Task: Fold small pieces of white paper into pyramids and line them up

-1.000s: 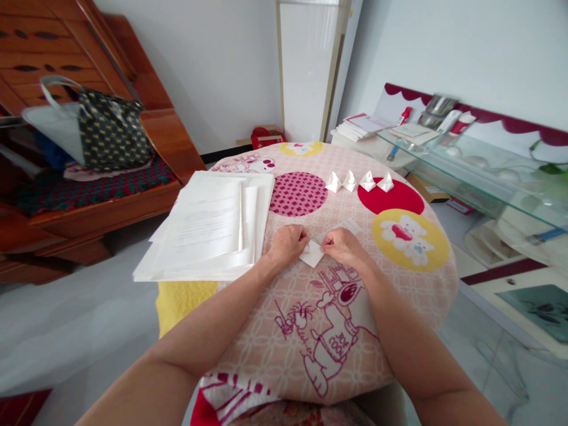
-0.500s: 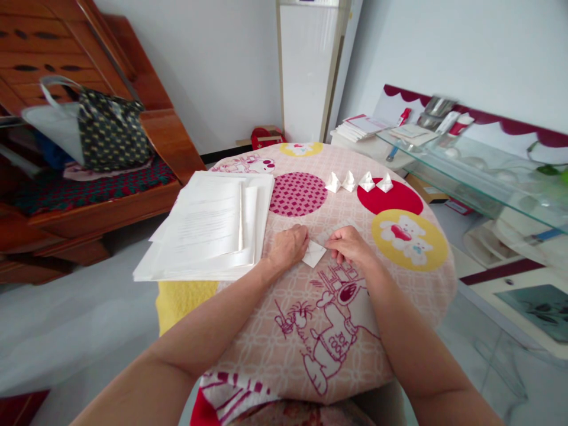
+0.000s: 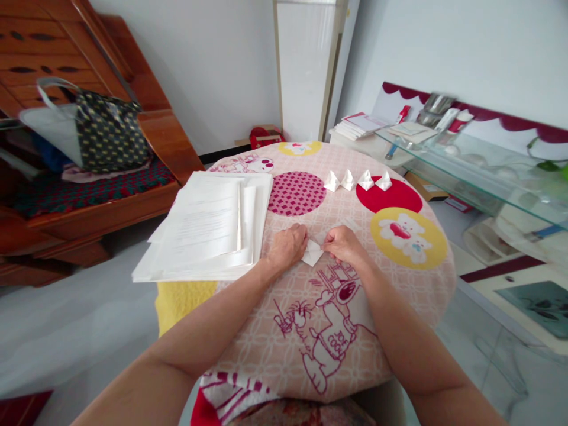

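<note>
A small folded square of white paper [image 3: 313, 254] lies on the patterned tablecloth [image 3: 261, 337], turned so one corner points toward me. My left hand [image 3: 289, 244] is closed on its left corner, the fingers curled and partly hidden. At the right corner, my right hand [image 3: 344, 244] pinches the paper's edge between thumb and forefinger. Crease lines show across the paper's face. Farther back on the table stand several small folded white paper shapes [image 3: 366, 180] in a row, with pointed tips.
Left of my hands lies a stack of white paper sheets [image 3: 208, 225], the top ones printed. A glass shelf unit [image 3: 470, 177] with items stands on the right. A wooden bench [image 3: 110, 204] holding a dotted bag [image 3: 110, 133] is at the left.
My right hand has shifted slightly left, closer to the paper's right corner, and now pinches its edge. My left hand stays in about the same place.
</note>
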The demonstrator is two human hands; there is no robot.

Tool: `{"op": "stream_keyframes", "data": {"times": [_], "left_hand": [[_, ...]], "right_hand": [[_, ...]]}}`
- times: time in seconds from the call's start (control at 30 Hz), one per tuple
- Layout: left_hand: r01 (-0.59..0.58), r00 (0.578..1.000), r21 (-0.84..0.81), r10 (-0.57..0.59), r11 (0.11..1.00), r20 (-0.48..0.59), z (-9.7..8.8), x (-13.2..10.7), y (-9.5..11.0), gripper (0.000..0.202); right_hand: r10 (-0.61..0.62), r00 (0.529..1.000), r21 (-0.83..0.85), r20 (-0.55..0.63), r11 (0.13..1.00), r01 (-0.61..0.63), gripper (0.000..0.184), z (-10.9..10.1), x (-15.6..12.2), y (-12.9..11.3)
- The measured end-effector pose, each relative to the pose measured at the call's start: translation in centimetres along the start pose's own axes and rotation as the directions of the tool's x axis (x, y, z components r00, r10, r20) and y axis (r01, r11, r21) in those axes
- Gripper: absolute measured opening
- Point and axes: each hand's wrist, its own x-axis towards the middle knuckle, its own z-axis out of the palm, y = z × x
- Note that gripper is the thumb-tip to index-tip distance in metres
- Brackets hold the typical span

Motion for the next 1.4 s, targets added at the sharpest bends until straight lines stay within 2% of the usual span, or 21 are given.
{"op": "stream_keyframes", "data": {"times": [0.27, 0.33, 0.53, 0.63, 0.77, 0.83, 0.93, 1.0, 1.07, 1.23, 1.3, 1.4], "left_hand": [[-0.007, 1.0, -0.003, 0.007, 1.0, -0.015, 0.2, 0.1, -0.1, 0.024], [-0.014, 1.0, -0.009, 0.014, 1.0, -0.013, 0.1, 0.1, -0.1, 0.023], [0.0, 1.0, -0.011, 0.0, 1.0, -0.004, 0.0, 0.1, 0.0, 0.022], [0.0, 1.0, -0.008, 0.0, 1.0, -0.004, 0.0, 0.1, -0.1, 0.022], [-0.008, 1.0, -0.022, 0.008, 1.0, -0.017, 0.2, 0.2, -0.2, 0.023], [-0.002, 1.0, -0.031, 0.002, 1.0, -0.019, 0.2, 0.2, -0.2, 0.023], [0.017, 1.0, -0.063, -0.017, 0.998, -0.008, -0.1, 0.3, -0.2, 0.022], [0.027, 1.0, -0.105, -0.026, 0.994, 0.003, -0.3, 0.5, -0.3, 0.02], [0.03, 1.0, -0.169, -0.03, 0.985, 0.001, -0.4, 0.8, -0.6, 0.016], [0.039, 0.999, -0.416, -0.041, 0.908, 0.005, -0.4, 1.7, -2.3, 0.009], [0.046, 0.998, -0.531, -0.017, 0.846, 0.059, -0.6, 1.7, -3.2, 0.01], [0.078, 0.99, -0.613, 0.013, 0.786, 0.142, -1.2, 1.3, -4.3, 0.014]], "right_hand": [[0.072, 0.994, 0.204, 0.083, 0.975, -0.087, 0.019, -0.4, -0.2, 0.8], [0.041, 0.997, 0.187, 0.072, 0.981, -0.054, 0.018, -0.3, -0.2, 0.7], [-0.032, 0.998, -0.04, -0.05, 0.999, 0.03, 0.016, 0.2, -0.1, -0.1], [-0.019, 0.999, -0.024, -0.031, 1.0, 0.018, 0.014, 0.2, 0.0, 0.1], [0.019, 1.0, 0.119, 0.001, 0.993, -0.019, 0.012, 0.1, -0.1, 0.7], [-0.023, 0.999, 0.211, -0.025, 0.977, 0.027, 0.011, 0.2, -0.1, 0.6], [-0.197, 0.975, 0.242, -0.1, 0.946, 0.216, 0.01, 0.7, 0.1, 0.2], [-0.321, 0.942, 0.174, -0.097, 0.927, 0.333, 0.013, 1.3, 0.6, 0.0], [-0.391, 0.919, 0.091, -0.057, 0.914, 0.395, 0.012, 2.0, 1.1, 0.0], [-0.375, 0.926, 0.006, -0.049, 0.927, 0.376, 0.017, 2.7, 1.7, 0.1], [-0.368, 0.928, -0.005, -0.058, 0.93, 0.368, 0.022, 2.6, 1.5, 0.1], [-0.354, 0.933, -0.004, -0.062, 0.935, 0.354, 0.026, 2.4, 1.3, -0.1]]}}
